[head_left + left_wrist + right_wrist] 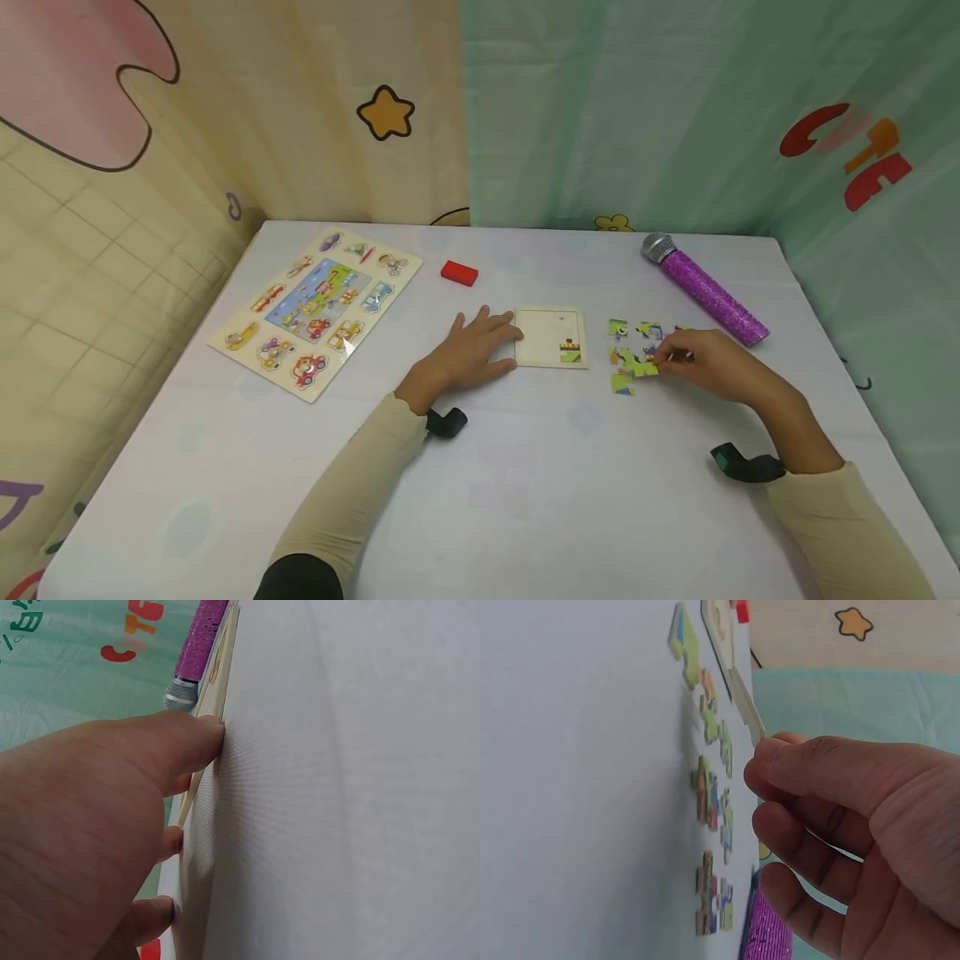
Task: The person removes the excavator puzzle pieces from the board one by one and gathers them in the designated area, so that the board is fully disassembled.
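A square puzzle board [542, 337] with a pale bare base holds a few picture pieces [571, 353] in its lower right corner. My left hand [471, 350] lies spread at the board's left side, its fingertips at the edge. In the left wrist view the thumb [202, 741] presses against that edge. My right hand [708, 362] pinches a green puzzle piece [640, 365] between thumb and index finger. Seen from the right wrist, this piece [748, 705] is raised above the table, and the other fingers are loosely curled. Loose puzzle pieces [622, 384] lie below and around it.
A purple glittery microphone [711, 296] lies beyond my right hand. Left of the board is a large picture puzzle [307, 312] with vehicle shapes. A red block [459, 273] sits behind my left hand. Printed curtains [600, 117] hang behind the white table [525, 500].
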`<control>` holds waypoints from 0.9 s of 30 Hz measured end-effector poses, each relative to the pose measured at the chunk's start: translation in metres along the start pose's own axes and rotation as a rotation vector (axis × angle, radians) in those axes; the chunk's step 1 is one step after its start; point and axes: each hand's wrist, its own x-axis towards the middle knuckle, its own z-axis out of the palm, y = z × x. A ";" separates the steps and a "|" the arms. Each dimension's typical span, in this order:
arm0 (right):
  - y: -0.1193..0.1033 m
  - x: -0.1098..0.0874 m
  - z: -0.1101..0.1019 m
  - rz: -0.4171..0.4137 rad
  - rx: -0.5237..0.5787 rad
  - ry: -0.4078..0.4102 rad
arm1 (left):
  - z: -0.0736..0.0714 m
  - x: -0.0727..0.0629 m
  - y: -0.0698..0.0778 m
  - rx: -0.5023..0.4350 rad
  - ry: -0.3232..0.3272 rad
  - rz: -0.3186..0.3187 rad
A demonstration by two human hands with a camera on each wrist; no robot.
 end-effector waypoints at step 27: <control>0.019 -0.027 0.018 -0.031 -0.066 0.041 | 0.000 0.001 -0.001 -0.005 -0.004 0.005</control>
